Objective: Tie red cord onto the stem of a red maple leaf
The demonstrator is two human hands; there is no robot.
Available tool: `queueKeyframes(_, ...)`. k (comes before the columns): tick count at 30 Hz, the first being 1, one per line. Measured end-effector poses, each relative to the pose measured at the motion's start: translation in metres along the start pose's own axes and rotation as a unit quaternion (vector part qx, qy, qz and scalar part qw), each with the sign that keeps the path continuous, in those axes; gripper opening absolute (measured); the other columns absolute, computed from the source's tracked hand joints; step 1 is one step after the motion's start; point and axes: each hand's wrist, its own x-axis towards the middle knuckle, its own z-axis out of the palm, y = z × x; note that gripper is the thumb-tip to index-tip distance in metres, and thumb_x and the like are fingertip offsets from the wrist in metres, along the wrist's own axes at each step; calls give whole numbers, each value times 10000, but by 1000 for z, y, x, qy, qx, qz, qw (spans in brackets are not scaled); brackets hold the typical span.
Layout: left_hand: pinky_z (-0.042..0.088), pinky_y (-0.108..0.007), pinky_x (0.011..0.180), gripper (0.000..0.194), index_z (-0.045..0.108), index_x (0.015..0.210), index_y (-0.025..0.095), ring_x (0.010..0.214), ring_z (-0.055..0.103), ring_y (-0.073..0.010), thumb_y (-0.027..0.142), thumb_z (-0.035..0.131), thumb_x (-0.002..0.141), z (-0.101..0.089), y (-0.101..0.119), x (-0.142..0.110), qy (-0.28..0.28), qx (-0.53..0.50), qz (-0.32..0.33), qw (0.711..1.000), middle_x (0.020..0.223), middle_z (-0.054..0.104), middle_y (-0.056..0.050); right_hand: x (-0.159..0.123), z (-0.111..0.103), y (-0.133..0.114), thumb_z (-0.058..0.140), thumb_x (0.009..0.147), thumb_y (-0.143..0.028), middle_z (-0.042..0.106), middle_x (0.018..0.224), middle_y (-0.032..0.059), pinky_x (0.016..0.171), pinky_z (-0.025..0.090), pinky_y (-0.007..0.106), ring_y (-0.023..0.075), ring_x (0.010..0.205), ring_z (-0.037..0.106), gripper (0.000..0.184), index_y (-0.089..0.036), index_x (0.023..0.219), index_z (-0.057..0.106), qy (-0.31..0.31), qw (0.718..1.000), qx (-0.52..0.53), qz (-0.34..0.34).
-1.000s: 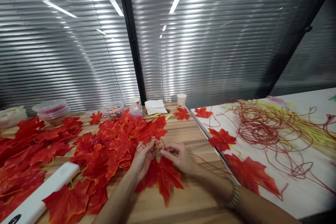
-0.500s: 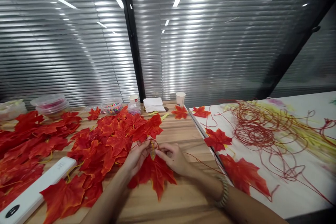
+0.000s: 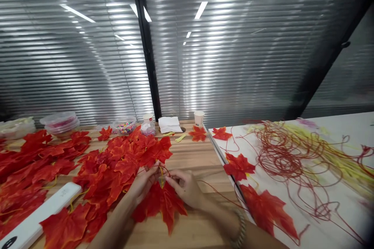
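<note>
Right now the person is working at the near middle of the wooden table, both hands meeting over one red maple leaf that is lying flat on the wood beneath them. The left hand is pinching the yellow stem upright, fingers together on it, probably to keep it steady. The right hand is closing its fingertips on a thin red string beside that stem; the string is trailing off to the right toward the tangle of red string on the white table. A heap of red leaves is crowding in from the left, touching the left hand and leaving little bare wood there. Nearer left a white box is lying among them. Far back, bead tubs, a folded napkin and a paper cup are standing well apart from the hands.
</note>
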Motion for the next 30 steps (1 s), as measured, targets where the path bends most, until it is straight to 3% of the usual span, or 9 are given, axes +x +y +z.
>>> queueKeyframes(16, 499, -237, 707, 152, 661, 710, 108, 702, 630, -149, 251, 688, 667, 0, -14, -2, -67, -35, -78, 994, 724, 674, -55, 10, -4, 18, 464, 822, -241, 573, 584, 13, 490, 353, 201, 93, 481, 466, 182, -147, 781, 614, 27, 997, -69, 17)
queueKeyframes(22, 497, -258, 742, 187, 663, 733, 99, 746, 635, -173, 235, 724, 620, -7, -13, 2, -52, -45, -66, 995, 740, 676, -64, 7, 1, 19, 439, 831, -227, 550, 566, 2, 477, 339, 205, 92, 472, 444, 193, -152, 782, 609, 2, 997, -75, 16)
queueKeyframes(26, 500, -276, 746, 199, 654, 711, 112, 746, 635, -179, 225, 749, 578, -9, -10, 4, -19, -64, -53, 996, 739, 679, -53, 5, 2, 17, 452, 833, -265, 545, 561, 6, 477, 345, 208, 100, 483, 454, 209, -152, 758, 612, 31, 996, -72, 46)
queueKeyframes(30, 496, -274, 741, 158, 648, 718, 105, 731, 631, -168, 232, 703, 642, -8, -8, 4, -20, -39, -36, 998, 741, 673, -62, 5, 1, 12, 468, 827, -286, 553, 575, 13, 465, 364, 205, 104, 479, 487, 203, -145, 757, 597, 69, 993, -25, 87)
